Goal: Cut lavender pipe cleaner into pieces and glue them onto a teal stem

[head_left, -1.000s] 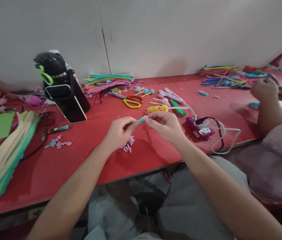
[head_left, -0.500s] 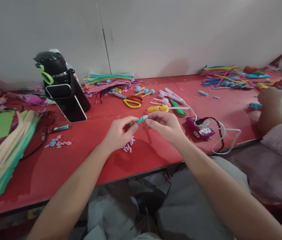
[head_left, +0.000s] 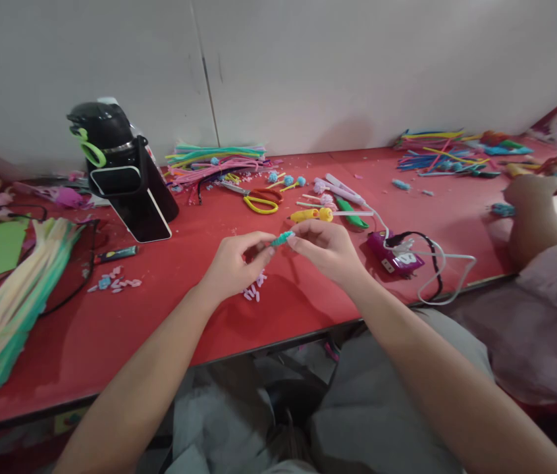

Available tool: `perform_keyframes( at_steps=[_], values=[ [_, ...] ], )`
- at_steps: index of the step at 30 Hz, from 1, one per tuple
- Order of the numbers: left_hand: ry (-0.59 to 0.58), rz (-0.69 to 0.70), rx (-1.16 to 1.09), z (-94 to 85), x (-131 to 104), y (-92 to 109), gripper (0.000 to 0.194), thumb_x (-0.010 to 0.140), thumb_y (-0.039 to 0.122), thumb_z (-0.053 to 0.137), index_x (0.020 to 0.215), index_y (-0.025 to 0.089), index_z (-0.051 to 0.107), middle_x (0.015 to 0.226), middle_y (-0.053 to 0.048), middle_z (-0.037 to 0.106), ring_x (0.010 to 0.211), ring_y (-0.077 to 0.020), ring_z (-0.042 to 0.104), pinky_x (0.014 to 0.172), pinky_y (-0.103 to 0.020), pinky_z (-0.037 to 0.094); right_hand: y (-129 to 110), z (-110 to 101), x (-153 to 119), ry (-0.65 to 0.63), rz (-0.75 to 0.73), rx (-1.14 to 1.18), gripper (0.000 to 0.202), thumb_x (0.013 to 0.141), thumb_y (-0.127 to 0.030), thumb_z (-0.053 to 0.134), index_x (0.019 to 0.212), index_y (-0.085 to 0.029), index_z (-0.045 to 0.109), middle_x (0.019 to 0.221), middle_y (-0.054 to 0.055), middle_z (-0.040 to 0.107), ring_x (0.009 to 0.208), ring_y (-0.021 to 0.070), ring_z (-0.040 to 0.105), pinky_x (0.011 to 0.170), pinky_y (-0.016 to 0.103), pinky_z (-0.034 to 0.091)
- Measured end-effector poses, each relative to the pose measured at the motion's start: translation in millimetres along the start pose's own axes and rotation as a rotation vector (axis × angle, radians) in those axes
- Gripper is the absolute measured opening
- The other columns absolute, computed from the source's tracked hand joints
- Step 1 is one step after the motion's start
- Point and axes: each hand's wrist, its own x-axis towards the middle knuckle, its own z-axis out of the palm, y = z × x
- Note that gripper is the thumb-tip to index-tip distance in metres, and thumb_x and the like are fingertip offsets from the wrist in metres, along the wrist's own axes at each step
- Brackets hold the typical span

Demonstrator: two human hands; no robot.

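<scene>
My left hand (head_left: 236, 264) pinches a small teal fuzzy coil (head_left: 281, 239), which looks like wound pipe cleaner, between thumb and forefinger. At the coil's right end, my right hand (head_left: 325, 249) has its thumb and forefinger closed around a tiny pale lilac piece (head_left: 291, 238), mostly hidden by the fingers. Both hands are held above the red table (head_left: 278, 322). Short lilac pieces (head_left: 253, 289) lie on the table just below my left hand, partly covered by it.
Behind my hands lie scissors (head_left: 261, 201), a yellow tool (head_left: 308, 215) and a lilac corded tool (head_left: 342, 191). A purple power block (head_left: 394, 255) sits at right. Left stand a black bottle (head_left: 103, 128) and phone (head_left: 143, 214), near pipe cleaners (head_left: 22, 303). Another person's arm (head_left: 535, 210) rests at far right.
The right fingertips have closed in on the coil's end, covering most of the lilac tip. More of the teal coil shows. The other person's arm at far right has shifted slightly.
</scene>
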Motion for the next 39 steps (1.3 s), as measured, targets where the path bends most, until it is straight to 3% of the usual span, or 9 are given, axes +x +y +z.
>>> perform_keyframes(
  at_steps=[12,16,21,26,30,34,37,39],
  values=[
    [-0.015,-0.029,-0.017,1.0,-1,2,0.023,0.092,0.027,0.061,0.109,0.017,0.074,0.068,0.002,0.064,0.059,-0.0093,0.055,0.059,-0.023,0.044,0,-1,0,0.000,-0.006,-0.031,0.025,0.075,-0.042,0.074,0.081,-0.019,0.068,0.077,0.003,0.068,0.072,0.0152,0.062,0.068,0.032,0.053],
    [-0.013,-0.107,-0.126,-0.6,0,6,0.026,0.094,0.029,0.059,0.112,0.015,0.070,0.067,0.002,0.061,0.057,-0.0097,0.056,0.058,-0.023,0.046,-3,-2,0,0.014,0.000,-0.003,0.023,0.074,-0.038,0.073,0.086,-0.019,0.070,0.083,0.004,0.071,0.075,0.0157,0.065,0.071,0.032,0.055],
    [-0.091,-0.201,-0.300,-3.0,2,14,0.023,0.098,0.029,0.050,0.107,0.015,0.066,0.063,0.002,0.057,0.051,-0.0094,0.055,0.051,-0.022,0.044,-2,-2,0,0.043,0.031,-0.035,0.025,0.074,-0.039,0.072,0.090,-0.019,0.071,0.086,0.005,0.073,0.077,0.0165,0.067,0.073,0.033,0.056],
    [-0.109,-0.268,-0.380,-2.5,4,12,0.019,0.100,0.030,0.046,0.100,0.017,0.059,0.062,0.003,0.057,0.050,-0.0095,0.052,0.050,-0.023,0.042,2,-4,2,0.029,0.032,-0.088,0.020,0.075,-0.037,0.069,0.085,-0.019,0.069,0.083,0.004,0.073,0.076,0.0174,0.067,0.073,0.034,0.055],
    [-0.054,-0.326,-0.399,-2.2,7,5,0.015,0.098,0.026,0.045,0.095,0.017,0.058,0.065,0.002,0.055,0.052,-0.0095,0.047,0.051,-0.023,0.037,8,-5,2,-0.006,0.050,-0.348,0.017,0.079,-0.036,0.063,0.076,-0.019,0.066,0.074,0.004,0.070,0.068,0.0164,0.063,0.067,0.032,0.050],
    [-0.032,-0.487,-0.438,-4.3,9,-1,0.016,0.095,0.023,0.045,0.088,0.017,0.057,0.064,0.004,0.042,0.050,-0.0086,0.035,0.049,-0.024,0.028,9,-13,2,-0.168,0.143,-0.717,0.029,0.084,-0.040,0.061,0.064,-0.020,0.061,0.063,0.003,0.064,0.059,0.0142,0.054,0.056,0.030,0.039],
    [0.001,-0.591,-0.417,-7.6,10,-4,0.018,0.095,0.028,0.045,0.089,0.017,0.058,0.065,0.004,0.039,0.049,-0.0090,0.030,0.048,-0.025,0.024,6,-38,0,-0.273,0.279,-1.014,0.045,0.083,-0.050,0.064,0.051,-0.021,0.050,0.049,0.000,0.051,0.045,0.0109,0.041,0.047,0.030,0.028],
    [0.026,-0.580,-0.357,-9.3,10,-7,0.020,0.096,0.035,0.049,0.091,0.018,0.058,0.067,0.004,0.041,0.052,-0.0100,0.033,0.049,-0.026,0.026,6,-62,-1,-0.252,0.323,-1.113,0.053,0.078,-0.062,0.067,0.047,-0.023,0.048,0.044,-0.001,0.044,0.040,0.0103,0.036,0.045,0.030,0.026]
  ],
)
